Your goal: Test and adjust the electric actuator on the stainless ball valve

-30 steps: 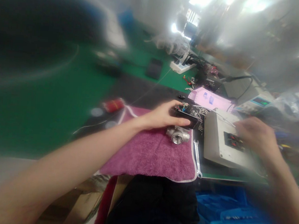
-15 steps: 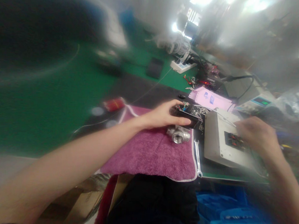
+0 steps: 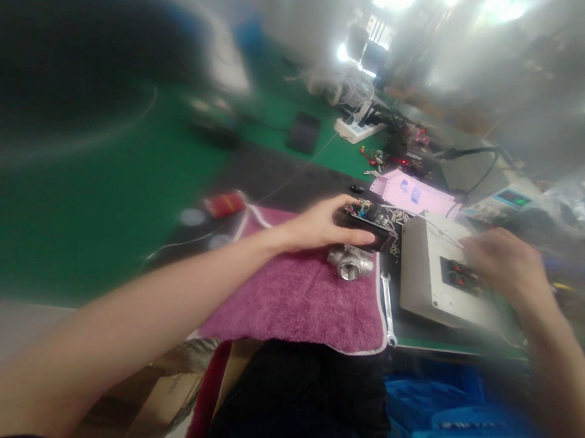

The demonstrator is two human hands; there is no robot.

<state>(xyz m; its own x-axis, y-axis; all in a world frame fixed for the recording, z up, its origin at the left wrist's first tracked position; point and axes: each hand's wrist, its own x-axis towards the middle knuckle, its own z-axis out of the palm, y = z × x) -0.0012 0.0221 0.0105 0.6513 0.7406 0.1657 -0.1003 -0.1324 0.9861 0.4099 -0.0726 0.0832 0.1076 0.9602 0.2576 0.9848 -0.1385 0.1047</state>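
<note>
My left hand is wrapped around the near side of a small black electronic module with a circuit board at the far edge of a purple towel. Just in front of that hand a silver metal valve fitting lies on the towel. My right hand rests over the top of a grey-white box with a black panel; its fingers are blurred and I cannot see whether they hold anything.
A silver wrench lies between towel and box. Loose screws sit beside the module. Farther back are a pink tray, a power strip, cables and a red item on green matting. Blue bins sit below the table edge.
</note>
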